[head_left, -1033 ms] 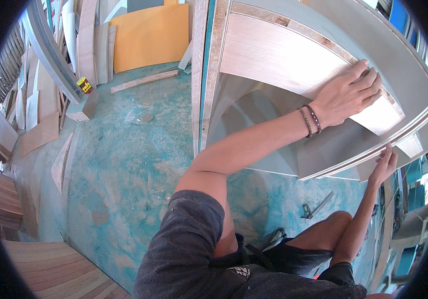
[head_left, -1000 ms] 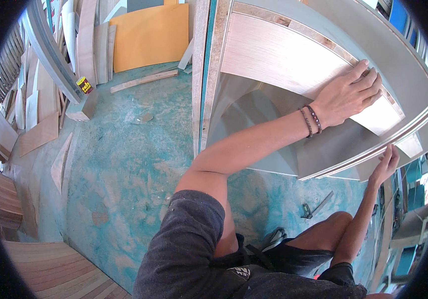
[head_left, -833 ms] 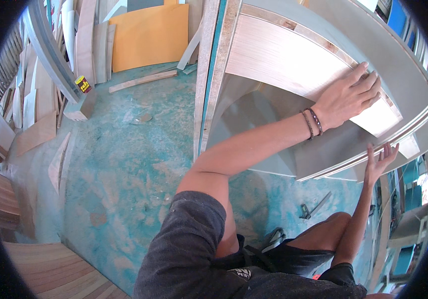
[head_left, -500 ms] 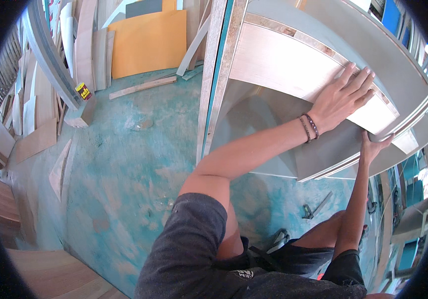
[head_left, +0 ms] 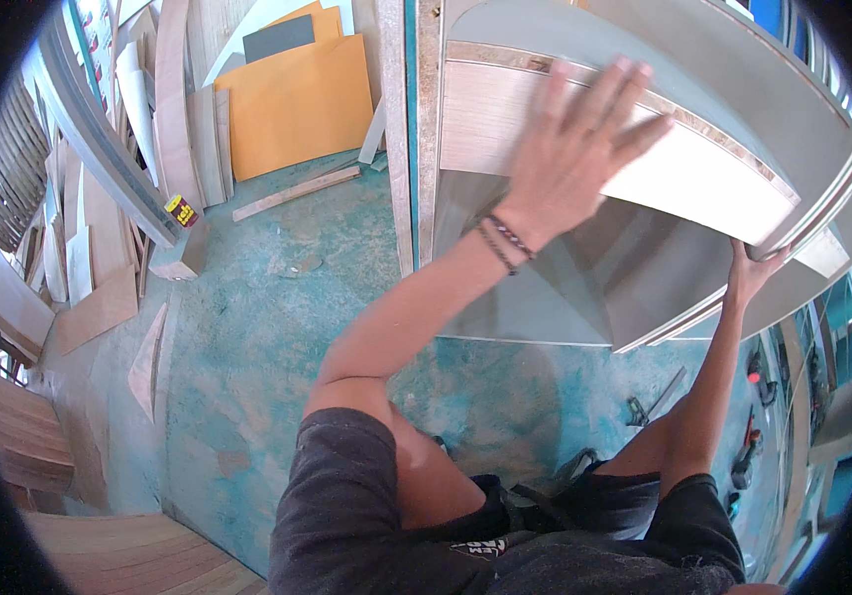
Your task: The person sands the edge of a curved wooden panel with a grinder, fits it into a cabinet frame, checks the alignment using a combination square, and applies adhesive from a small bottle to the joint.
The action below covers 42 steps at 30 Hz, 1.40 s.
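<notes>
A pale wood-grain laminate sheet (head_left: 703, 178) lies bent over a grey curved cabinet body (head_left: 584, 288). My left hand (head_left: 584, 149), with bead bracelets at the wrist, presses flat on the sheet's upper part, fingers spread. My right hand (head_left: 755, 270) reaches up from below and grips the sheet's lower right corner where it meets the grey edge. An upright frame post (head_left: 414, 139) stands at the cabinet's left side.
Orange boards (head_left: 292, 99) and plywood offcuts lean at the back. A wood strip (head_left: 297, 193) and a small yellow object (head_left: 181, 210) lie on the dusty turquoise floor (head_left: 277, 327). Hand tools (head_left: 652, 399) lie by my right leg. Stacked boards (head_left: 19, 297) line the left.
My left hand slid leftward along the sheet, away from its right end. My right hand rose from the lower grey edge to the sheet's corner.
</notes>
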Tool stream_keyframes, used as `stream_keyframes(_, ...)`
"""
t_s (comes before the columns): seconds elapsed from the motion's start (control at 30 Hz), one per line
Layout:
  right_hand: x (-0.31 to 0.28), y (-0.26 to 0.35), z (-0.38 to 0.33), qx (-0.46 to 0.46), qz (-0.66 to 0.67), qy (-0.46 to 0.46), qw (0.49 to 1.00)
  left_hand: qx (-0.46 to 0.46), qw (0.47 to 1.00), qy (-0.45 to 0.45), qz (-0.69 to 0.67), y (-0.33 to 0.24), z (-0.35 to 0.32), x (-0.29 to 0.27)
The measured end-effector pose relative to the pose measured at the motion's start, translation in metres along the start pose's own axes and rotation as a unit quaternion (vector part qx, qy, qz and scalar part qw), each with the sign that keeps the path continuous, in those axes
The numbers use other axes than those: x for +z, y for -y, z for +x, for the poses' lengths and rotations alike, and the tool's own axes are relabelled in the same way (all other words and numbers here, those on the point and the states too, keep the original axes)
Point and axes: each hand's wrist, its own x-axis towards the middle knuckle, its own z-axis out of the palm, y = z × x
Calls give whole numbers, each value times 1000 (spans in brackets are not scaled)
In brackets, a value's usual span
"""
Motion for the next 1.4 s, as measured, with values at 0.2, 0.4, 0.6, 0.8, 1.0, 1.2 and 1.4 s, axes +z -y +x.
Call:
stream_keyframes(0.2, 2, -13, 4, 10, -23, 2, 1000, -22, 1000, 6, 14, 39, -20, -23)
stream_keyframes(0.4, 4, -5, 2, 35, -8, 14, 999, -52, 997, 48, -3, 51, -36, -57)
stream_keyframes(0.6, 1, -21, 16, 17, 20, 3, 1000, -102, 992, -77, -24, 80, -77, -65)
stream_keyframes(0.8, 3, 4, 10, 51, 11, 25, 998, -143, 974, -85, -154, 96, -111, -41)
stream_keyframes(1.0, 2, 9, 7, 91, 11, 39, 995, -128, 973, -105, -160, 96, -112, -26)
stream_keyframes(1.2, 6, -18, 11, 97, -62, -2, 993, -144, 968, -105, -177, 97, -113, -26)
stream_keyframes(1.4, 2, -6, 4, 95, -26, -8, 995, -154, 966, -98, -180, 114, -115, -24)
